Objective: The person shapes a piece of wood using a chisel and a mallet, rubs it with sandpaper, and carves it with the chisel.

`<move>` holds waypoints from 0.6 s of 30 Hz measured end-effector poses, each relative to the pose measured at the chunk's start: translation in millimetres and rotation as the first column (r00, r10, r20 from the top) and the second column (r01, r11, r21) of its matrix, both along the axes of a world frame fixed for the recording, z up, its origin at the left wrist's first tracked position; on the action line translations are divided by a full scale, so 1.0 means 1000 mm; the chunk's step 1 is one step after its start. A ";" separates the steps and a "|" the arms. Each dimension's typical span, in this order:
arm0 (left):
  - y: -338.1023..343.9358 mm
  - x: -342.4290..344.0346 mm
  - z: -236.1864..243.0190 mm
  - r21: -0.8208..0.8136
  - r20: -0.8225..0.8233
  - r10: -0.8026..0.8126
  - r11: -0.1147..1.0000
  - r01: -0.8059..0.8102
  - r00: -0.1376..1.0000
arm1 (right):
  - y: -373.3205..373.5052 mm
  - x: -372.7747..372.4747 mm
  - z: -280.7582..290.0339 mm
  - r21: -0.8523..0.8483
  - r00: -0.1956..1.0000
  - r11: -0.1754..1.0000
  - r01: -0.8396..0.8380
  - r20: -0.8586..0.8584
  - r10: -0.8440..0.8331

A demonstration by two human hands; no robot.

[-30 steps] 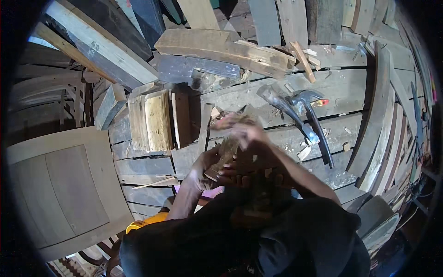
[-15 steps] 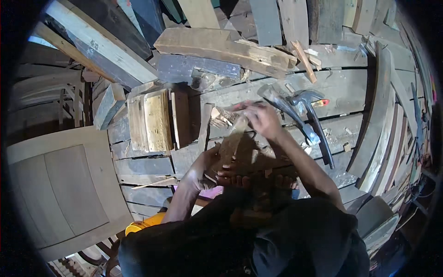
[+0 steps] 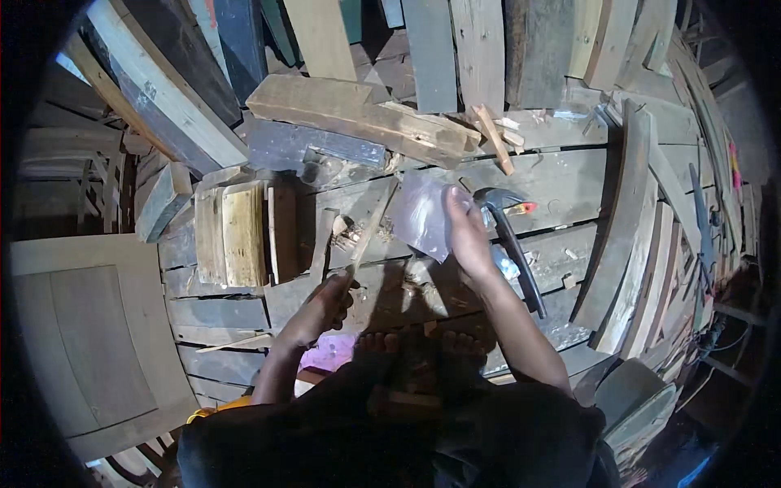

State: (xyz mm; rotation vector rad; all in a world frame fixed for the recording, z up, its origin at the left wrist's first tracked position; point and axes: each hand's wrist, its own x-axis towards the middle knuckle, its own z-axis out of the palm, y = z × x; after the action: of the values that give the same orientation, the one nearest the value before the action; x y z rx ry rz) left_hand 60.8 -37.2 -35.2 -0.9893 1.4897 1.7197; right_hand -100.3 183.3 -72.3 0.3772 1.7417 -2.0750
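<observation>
My left hand [image 3: 321, 311], low and left of centre, is closed on the lower end of a narrow wood strip [image 3: 376, 221]. The strip slants up and away to the right. To its right, my right hand [image 3: 469, 237] grips a broad, flat, pale shiny piece [image 3: 423, 213]. Its shape is blade-like, but I cannot tell its kind. The piece is held beside the strip's upper end, above the floor boards. A hammer [image 3: 521, 254] with a dark handle lies just right of my right hand. Wood chips [image 3: 348, 234] lie left of the strip.
A stack of short wood blocks [image 3: 232, 236] stands at left, near a panelled wooden door [image 3: 98, 333]. Thick beams [image 3: 350, 110] lie across the far side. Long curved planks [image 3: 622, 228] fill the right. My bare feet [image 3: 378, 342] stand on the gapped floor boards [image 3: 561, 183].
My right hand has left the wood's upper end and now grips the pale flat piece. The wood in my left hand has turned and shows a narrower side. The whole view has shifted.
</observation>
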 end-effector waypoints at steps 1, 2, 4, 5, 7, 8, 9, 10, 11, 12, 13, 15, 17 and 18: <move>0.005 -0.003 0.002 0.019 -0.041 0.023 1.000 -0.022 0.999 | 0.000 -0.002 -0.001 -0.054 0.992 0.993 0.105 0.077 -0.100; 0.011 -0.006 0.005 0.038 -0.080 0.046 0.998 -0.044 0.996 | 0.013 -0.003 0.002 -0.189 0.999 0.982 -0.015 0.042 0.024; 0.022 -0.004 0.014 0.005 -0.113 0.078 0.997 -0.078 0.991 | 0.014 0.001 0.003 -0.208 0.999 0.978 0.001 0.045 0.009; 0.025 -0.003 0.016 -0.024 -0.146 0.101 0.994 -0.106 0.984 | 0.015 0.003 0.003 -0.222 0.999 0.975 0.023 0.049 -0.012; 0.029 -0.002 0.012 -0.039 -0.168 0.098 0.994 -0.106 0.981 | 0.024 0.002 -0.002 -0.162 0.996 0.986 0.033 0.090 -0.019; 0.033 -0.005 0.008 -0.032 -0.182 0.072 0.996 -0.079 0.981 | 0.034 -0.001 -0.016 -0.133 0.999 0.991 -0.014 0.048 0.020; 0.033 -0.003 0.007 -0.040 -0.189 0.055 0.997 -0.063 0.980 | 0.034 -0.001 -0.020 -0.115 0.997 0.991 -0.072 0.015 0.074; 0.035 -0.003 0.007 -0.068 -0.208 0.041 0.996 -0.056 0.977 | 0.038 -0.002 -0.023 -0.027 0.994 0.997 -0.075 0.073 0.077; 0.036 -0.002 0.005 -0.072 -0.209 0.045 0.996 -0.062 0.977 | 0.042 -0.001 -0.025 -0.030 0.994 0.996 -0.081 0.072 0.083; 0.036 -0.001 -0.001 -0.007 -0.168 0.076 0.997 -0.079 0.983 | 0.047 0.001 -0.026 0.006 0.993 0.996 -0.091 0.071 0.090; 0.035 0.001 -0.003 0.050 -0.122 0.109 0.993 -0.104 0.987 | 0.047 0.004 -0.019 0.035 0.992 0.994 -0.106 0.072 0.104; 0.035 0.003 -0.006 0.105 -0.095 0.153 0.984 -0.143 0.984 | 0.061 0.014 -0.005 -0.015 0.983 0.983 -0.182 0.001 0.182; 0.031 0.011 -0.011 0.055 -0.088 0.112 0.993 -0.107 0.990 | 0.062 0.023 0.012 0.008 0.964 0.974 -0.227 -0.143 0.226; 0.037 0.006 -0.003 0.036 -0.094 0.127 0.992 -0.124 0.987 | 0.060 0.028 0.012 0.040 0.948 0.989 -0.139 -0.283 0.145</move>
State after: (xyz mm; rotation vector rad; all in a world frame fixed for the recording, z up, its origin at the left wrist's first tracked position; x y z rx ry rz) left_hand 66.6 0.2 -38.5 -1.0162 1.4843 1.8983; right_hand -71.9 243.3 -60.3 -0.0470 1.8878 -2.0903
